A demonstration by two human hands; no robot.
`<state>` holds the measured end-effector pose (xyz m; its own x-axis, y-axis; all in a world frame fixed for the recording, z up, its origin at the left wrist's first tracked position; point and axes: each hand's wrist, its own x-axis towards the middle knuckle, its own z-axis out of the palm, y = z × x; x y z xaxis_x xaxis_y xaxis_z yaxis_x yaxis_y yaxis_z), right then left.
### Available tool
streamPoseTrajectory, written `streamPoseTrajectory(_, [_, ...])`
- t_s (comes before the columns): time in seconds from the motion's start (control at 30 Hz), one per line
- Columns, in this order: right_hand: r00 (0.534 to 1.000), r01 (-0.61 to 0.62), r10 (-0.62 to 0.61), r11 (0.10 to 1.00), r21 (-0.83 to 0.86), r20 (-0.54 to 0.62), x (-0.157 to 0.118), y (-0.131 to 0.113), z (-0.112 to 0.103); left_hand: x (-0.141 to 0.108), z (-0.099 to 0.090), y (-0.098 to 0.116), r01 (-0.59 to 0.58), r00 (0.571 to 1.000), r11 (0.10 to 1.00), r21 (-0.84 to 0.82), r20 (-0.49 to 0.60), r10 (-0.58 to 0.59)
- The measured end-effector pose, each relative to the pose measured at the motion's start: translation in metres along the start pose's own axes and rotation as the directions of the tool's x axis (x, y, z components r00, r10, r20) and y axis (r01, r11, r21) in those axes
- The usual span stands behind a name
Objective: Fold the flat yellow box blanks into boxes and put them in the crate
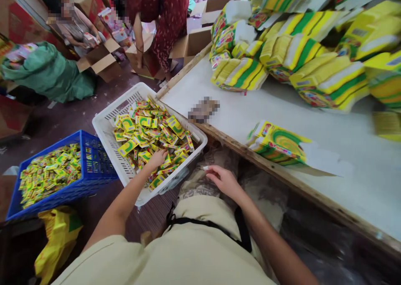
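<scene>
In the white crate point(114, 153), seen from the head view, lies a loose heap of small yellow and green packs point(128, 147). The left hand point(159, 157) reaches into the crate at the heap's near side, fingers curled down among the packs; whether they pinch one, I cannot tell. Just right of the crate, the right hand point(224, 180) hangs clear of the packs, thumb and forefinger a little apart; something white shows at the forefinger's tip, too small to identify. To the crate's right stands the table point(232, 113), with a yellow box point(275, 143) near its edge, one flap out, and, farther from the crate, bundled flat cartons point(241, 74). Left of the crate, a blue crate point(59, 197) holds more such packs, with a yellow bag point(58, 239) before it. Beyond the crate, a person in red point(171, 26) bends over an open box, and another person point(78, 30) sits near a green sack point(53, 74).
</scene>
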<state>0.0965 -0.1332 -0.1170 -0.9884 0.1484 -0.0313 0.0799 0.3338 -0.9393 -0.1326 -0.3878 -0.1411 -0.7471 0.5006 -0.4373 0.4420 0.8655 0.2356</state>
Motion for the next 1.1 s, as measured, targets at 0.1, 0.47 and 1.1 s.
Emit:
streamPoseTrajectory(0.1, [0.999,0.002,-0.004,0.999,-0.049,-0.032,-0.010,-0.011,-0.012,-0.026,-0.015,-0.015,0.078,0.996,0.996,0.036,-0.044,-0.076])
streamPoseTrajectory(0.47, [0.705,-0.089,-0.262,0.889,-0.449,-0.659,-0.049,-0.083,-0.149,-0.041,-0.063,0.052,-0.303,0.873,0.915,-0.266,-0.463,0.155])
streamPoseTrajectory(1.1, [0.746,-0.003,-0.017,1.000,-0.028,-0.666,-0.031,-0.081,-0.152,-0.065,-0.037,0.256,-0.432,0.782,0.126,-0.893,-0.302,0.545])
